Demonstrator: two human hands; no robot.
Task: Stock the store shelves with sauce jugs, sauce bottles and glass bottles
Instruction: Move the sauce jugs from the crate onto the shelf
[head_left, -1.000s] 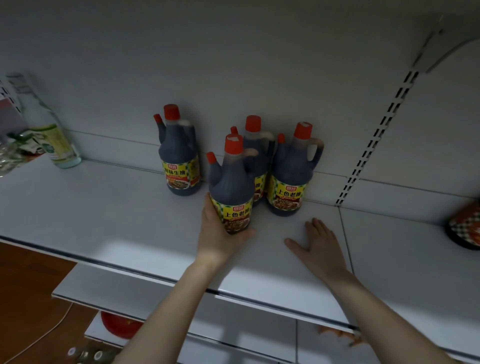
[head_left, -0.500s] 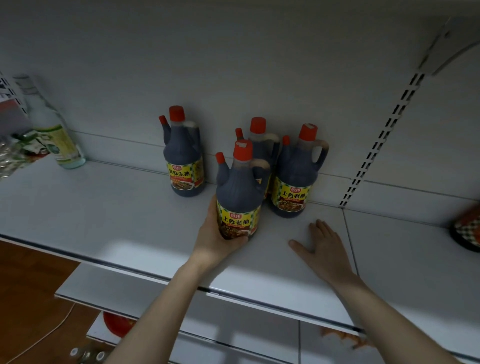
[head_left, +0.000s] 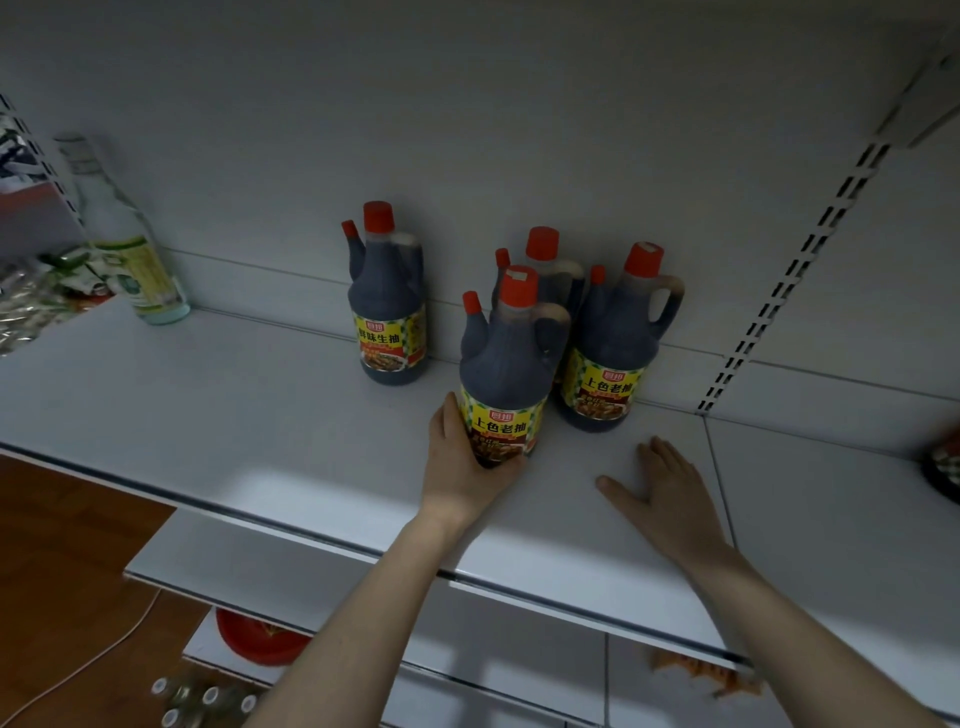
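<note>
Shelf (head_left: 260, 426) white, wood floor (head_left: 57, 561) below left. Left hand (head_left: 467, 467) wraps base of front jug (head_left: 506, 374), upright on shelf, three jugs (head_left: 613, 343) behind it. Right hand (head_left: 670, 493) flat, fingers spread, empty, right of jug.

Dark sauce jugs (head_left: 506, 364), red caps, yellow labels with green checks. White shelf (head_left: 234, 405). Clear glass bottle (head_left: 130, 244) wears a pale green label.
</note>
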